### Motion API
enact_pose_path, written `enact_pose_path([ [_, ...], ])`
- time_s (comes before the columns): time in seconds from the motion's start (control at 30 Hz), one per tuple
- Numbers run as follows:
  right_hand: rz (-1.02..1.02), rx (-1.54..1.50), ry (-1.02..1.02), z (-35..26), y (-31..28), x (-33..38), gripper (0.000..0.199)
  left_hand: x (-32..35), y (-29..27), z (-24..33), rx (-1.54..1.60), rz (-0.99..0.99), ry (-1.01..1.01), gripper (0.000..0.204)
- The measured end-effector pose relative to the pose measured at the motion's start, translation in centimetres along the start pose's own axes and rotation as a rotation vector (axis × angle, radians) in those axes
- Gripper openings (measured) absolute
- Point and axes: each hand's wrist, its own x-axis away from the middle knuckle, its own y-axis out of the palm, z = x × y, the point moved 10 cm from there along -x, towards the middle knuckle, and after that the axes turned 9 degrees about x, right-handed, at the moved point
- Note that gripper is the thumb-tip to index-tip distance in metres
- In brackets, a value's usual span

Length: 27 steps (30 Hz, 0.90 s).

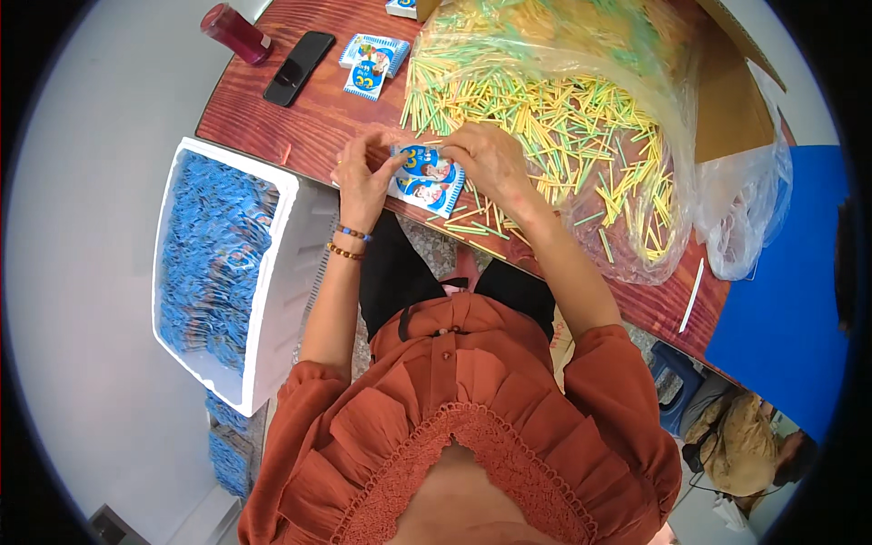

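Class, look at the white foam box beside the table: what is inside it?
The white foam box is packed with small blue packets up to its rim. Whatever lies beneath the top layer is covered.

Both hands, left hand (363, 177) and right hand (490, 159), pinch a blue packet (425, 179) beside straws (563, 118).

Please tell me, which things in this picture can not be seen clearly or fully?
- Blue packets, head view: partly covered by left hand and right hand; whether the fingers grip a stick is too small to tell.
- Cardboard box: its inside is hidden behind the plastic bag.
- White foam box: its depth is hidden under blue packets.
- Packet at the top edge: cut off.
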Motion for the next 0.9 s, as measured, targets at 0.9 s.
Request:
enact_pose_path([
  [0.9, 0.225, -1.086, 0.278, 6.4, -5.3, 5.1, 0.012, 2.5, 9.6, 2.1, 1.196, -0.039, -0.624, 0.016],
])
